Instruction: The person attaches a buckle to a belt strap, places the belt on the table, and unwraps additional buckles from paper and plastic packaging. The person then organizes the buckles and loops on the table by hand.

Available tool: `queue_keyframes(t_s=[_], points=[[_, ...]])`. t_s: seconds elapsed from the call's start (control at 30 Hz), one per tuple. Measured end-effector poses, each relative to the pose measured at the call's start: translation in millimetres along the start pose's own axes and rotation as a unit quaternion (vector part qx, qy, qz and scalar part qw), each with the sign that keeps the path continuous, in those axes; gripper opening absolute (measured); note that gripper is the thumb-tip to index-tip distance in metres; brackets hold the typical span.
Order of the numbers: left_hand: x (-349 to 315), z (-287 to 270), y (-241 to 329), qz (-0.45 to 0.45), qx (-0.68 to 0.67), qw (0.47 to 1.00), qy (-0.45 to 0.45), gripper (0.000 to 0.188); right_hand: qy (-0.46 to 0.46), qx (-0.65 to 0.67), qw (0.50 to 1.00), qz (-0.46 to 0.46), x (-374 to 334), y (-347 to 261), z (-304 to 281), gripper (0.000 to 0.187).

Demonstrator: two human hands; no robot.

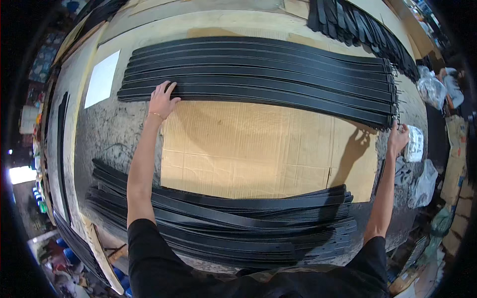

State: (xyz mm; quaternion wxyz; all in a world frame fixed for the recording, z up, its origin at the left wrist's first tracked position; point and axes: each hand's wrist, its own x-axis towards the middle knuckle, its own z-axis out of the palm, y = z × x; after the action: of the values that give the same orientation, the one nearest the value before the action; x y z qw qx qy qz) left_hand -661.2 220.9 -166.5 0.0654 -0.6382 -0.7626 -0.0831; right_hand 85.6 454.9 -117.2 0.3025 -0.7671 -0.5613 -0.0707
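Note:
A row of long black belts [258,69] lies side by side across the table, with pale lines along their edges. Thin metal pieces stick out at their right ends. My left hand [163,102] rests near the left end of the closest belt, fingers spread over its edge. At the far right, my right hand [397,138] has its fingers closed on the end of that closest belt; the fingertips are partly hidden. Below the row lies a flat cardboard sheet [238,149]. Nearest my body is a loose heap of black straps [223,218], some with punched holes.
A white paper sheet [102,79] lies at the left. More black straps [357,30] are bunched at the back right. A plastic-wrapped white packet [414,144] sits beside my right hand, with clear plastic bags [425,184] near it. A thin black strap [61,149] runs along the left edge.

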Motion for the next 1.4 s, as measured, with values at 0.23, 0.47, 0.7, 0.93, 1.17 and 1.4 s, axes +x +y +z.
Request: queue_keyframes(t_s=[0.23,0.47,0.7,0.93,1.17,1.4], points=[[12.3,-5.0,-15.7,0.036,-0.023,0.999,-0.005,0.05,0.039,0.116,0.992,0.029,-25.8,-13.3,-23.0,0.062],[23.8,-15.0,-21.1,0.042,-0.065,0.995,-0.056,0.042,0.011,0.221,0.975,0.022,-13.6,35.1,12.7,0.036],[16.7,-13.7,-37.6,0.051,-0.069,0.994,-0.067,0.043,0.094,0.22,0.97,-0.041,-3.0,-26.3,-15.6,0.021],[29.9,-17.6,-8.2,0.049,0.011,0.997,-0.066,0.04,0.047,0.132,0.99,0.015,15.4,-27.3,-10.8,0.021],[20.0,-16.6,-15.6,0.031,-0.004,0.997,-0.076,0.044,0.02,0.068,0.993,0.091,-2.8,-18.3,-0.9,0.037],[16.6,-8.5,-22.0,0.024,-0.011,0.998,-0.059,0.044,-0.172,0.468,0.813,0.3,-10.8,-21.9,2.1,0.031]])
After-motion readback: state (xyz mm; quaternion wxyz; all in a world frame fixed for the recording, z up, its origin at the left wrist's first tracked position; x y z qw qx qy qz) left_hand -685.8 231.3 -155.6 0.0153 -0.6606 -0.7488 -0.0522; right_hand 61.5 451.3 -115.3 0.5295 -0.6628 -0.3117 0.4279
